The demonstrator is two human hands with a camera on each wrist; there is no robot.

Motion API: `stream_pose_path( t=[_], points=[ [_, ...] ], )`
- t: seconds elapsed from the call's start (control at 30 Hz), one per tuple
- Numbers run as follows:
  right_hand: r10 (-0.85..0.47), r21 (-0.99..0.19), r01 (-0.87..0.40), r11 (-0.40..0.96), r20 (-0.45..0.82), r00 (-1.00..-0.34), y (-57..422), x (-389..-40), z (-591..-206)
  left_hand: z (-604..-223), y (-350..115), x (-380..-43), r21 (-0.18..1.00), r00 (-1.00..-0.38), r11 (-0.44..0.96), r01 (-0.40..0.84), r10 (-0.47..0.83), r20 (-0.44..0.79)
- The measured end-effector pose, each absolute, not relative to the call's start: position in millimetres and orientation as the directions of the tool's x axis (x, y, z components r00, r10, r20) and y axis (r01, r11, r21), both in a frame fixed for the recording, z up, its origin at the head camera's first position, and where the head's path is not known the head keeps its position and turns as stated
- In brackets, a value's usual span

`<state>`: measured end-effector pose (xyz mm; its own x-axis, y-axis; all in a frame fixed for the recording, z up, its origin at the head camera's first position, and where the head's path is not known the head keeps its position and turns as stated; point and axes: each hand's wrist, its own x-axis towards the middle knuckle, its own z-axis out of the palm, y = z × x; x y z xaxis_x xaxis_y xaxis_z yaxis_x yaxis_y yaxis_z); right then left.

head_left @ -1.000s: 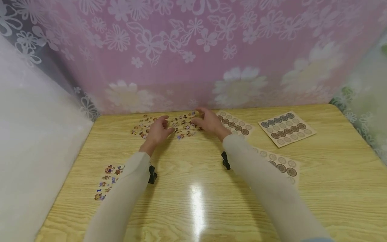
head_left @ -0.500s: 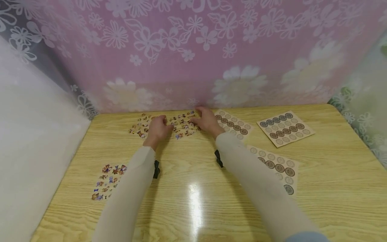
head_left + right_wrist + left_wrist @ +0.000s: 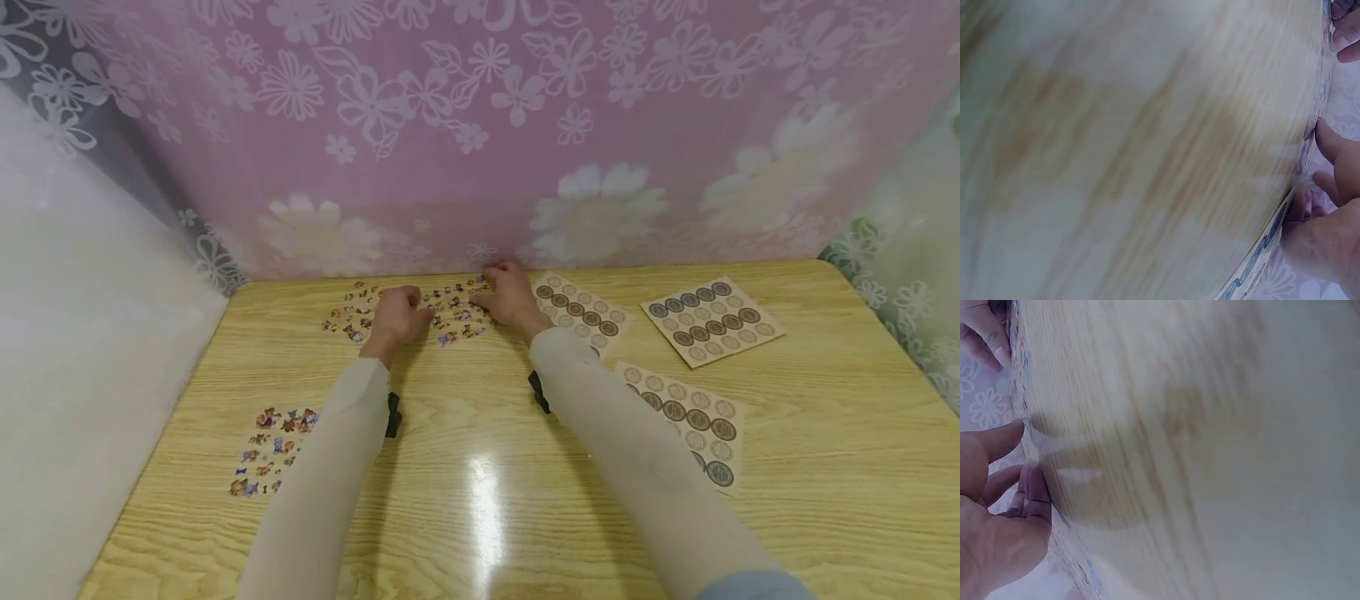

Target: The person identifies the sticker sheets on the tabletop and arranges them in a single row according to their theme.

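A sheet of small colourful cartoon stickers (image 3: 450, 333), with a clear backing, lies at the table's back edge. My left hand (image 3: 397, 319) rests over its left part, thumb and fingertips down on the surface and a gap between them. On its right part sits my right hand (image 3: 512, 300), thumb reaching inward and the other fingers bent toward the back edge. In the left wrist view the thumb (image 3: 1007, 440) and fingertips stand right at the sheet. The right wrist view has the right thumb (image 3: 1330, 140) touching down likewise, beside a sheet of coin-like round stickers (image 3: 1254, 269).
Behind the table hangs a pink flowered curtain (image 3: 450, 192). Right of my hands lie three beige sheets of round stickers, one beside the right hand (image 3: 581, 308), one farther right (image 3: 712, 321), one near the right forearm (image 3: 701, 417). Another cartoon sticker sheet (image 3: 262, 450) lies front left.
My left hand has shifted slightly right and the forearms have drawn a little inward. Both hands stay at the same sticker sheet, and the view has shifted slightly.
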<state>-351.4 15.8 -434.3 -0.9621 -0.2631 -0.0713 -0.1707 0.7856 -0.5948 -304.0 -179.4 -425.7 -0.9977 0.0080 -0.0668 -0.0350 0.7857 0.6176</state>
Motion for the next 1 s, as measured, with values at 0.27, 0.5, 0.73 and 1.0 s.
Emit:
stream_pose_path(
  t=[0.27,0.5,0.73,1.0],
  points=[
    [-0.256,-0.537,-0.158,0.829,-0.114,-0.960,13.0,-349.8,-431.7,-427.0,-179.9,-303.6,0.675,-0.988,0.728,-0.121,-0.024,-0.151],
    [-0.250,-0.552,-0.149,0.820,-0.111,-0.962,12.3,-351.0,-429.6,-424.9,-180.5,-303.1,0.705,-0.986,0.694,-0.147,-0.045,-0.161],
    [-0.242,-0.569,-0.128,0.812,-0.130,-0.961,12.7,-353.0,-429.6,-424.1,-180.7,-303.7,0.710,-0.987,0.690,-0.142,-0.042,-0.156],
    [-0.249,-0.550,-0.124,0.826,-0.159,-0.955,12.9,-354.2,-428.4,-425.4,-180.0,-302.6,0.739,-0.988,0.658,-0.144,-0.053,-0.145]
  ],
)
